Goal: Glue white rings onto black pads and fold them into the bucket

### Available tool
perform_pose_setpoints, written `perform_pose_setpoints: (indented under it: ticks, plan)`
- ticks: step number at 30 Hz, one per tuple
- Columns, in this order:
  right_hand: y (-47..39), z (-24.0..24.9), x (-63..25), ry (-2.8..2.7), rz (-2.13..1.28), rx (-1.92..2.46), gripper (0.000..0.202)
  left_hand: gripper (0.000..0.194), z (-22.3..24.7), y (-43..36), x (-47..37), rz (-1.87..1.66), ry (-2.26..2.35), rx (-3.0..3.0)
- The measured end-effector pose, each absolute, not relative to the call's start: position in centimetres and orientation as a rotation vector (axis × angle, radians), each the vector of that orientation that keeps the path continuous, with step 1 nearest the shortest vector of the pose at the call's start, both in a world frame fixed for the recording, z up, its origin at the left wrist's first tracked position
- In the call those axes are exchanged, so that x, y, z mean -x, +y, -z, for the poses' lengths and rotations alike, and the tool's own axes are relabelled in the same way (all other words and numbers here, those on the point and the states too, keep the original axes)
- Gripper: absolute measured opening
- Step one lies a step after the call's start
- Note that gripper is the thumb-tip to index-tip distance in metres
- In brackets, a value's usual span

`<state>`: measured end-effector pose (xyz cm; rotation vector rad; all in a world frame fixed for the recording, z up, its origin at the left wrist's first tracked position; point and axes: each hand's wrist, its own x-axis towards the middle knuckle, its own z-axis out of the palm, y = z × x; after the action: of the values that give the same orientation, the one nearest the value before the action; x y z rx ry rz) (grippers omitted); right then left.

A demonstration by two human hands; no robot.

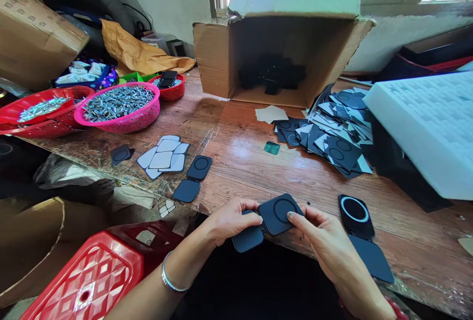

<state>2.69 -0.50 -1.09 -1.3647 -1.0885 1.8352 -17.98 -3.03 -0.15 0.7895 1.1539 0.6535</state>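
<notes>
A dark folding two-pad piece (275, 216) with a ring mark on its upper pad is held over the near edge of the wooden table (236, 162). My left hand (231, 221) grips its lower pad from the left. My right hand (321, 233) pinches the ringed upper pad from the right. A similar unfolded piece with a white ring (360, 231) lies just right of my right hand. Another dark two-pad piece (194, 178) lies to the upper left, beside a few pale rounded sheets (164, 157).
An open cardboard box (288, 44) lies on its side at the back with dark parts inside. A heap of dark pads and film (334, 130) sits at right, beside a white foam block (424, 123). Pink (120, 105) and red baskets (44, 110) of metal parts stand at left. A red stool (96, 275) is lower left.
</notes>
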Motion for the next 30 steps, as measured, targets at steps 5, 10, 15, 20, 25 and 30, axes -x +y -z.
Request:
perform_pose_setpoints:
  ticks: [5, 10, 15, 20, 25, 30]
  plan:
    - [-0.8, 0.9, -2.3, -1.120, -1.739, 1.416, 0.034, 0.031, 0.1, -3.0, 18.0, -0.652, 1.144, -0.808]
    - [-1.1, 0.6, -2.1, -1.082, -1.698, 1.452, 0.034, 0.032, 0.2, -3.1, 17.9, -0.651, 1.146, -0.818]
    - [-1.1, 0.9, -2.1, -1.095, -1.706, 1.422, 0.036, 0.032, 0.1, -3.1, 17.8, -0.654, 1.149, -0.827]
    - [-1.3, 0.5, -1.9, -1.093, -1.641, 1.466, 0.034, 0.032, 0.0, -3.1, 17.8, -0.660, 1.135, -0.826]
    - [-1.5, 0.0, -1.7, -1.131, -1.629, 1.468, 0.033, 0.029, -0.1, -3.2, 17.8, -0.672, 1.131, -0.831]
    - [-1.5, 0.3, -1.8, -1.215, -1.540, 1.435, 0.033, 0.028, -0.2, -3.2, 17.6, -0.666, 1.177, -0.821]
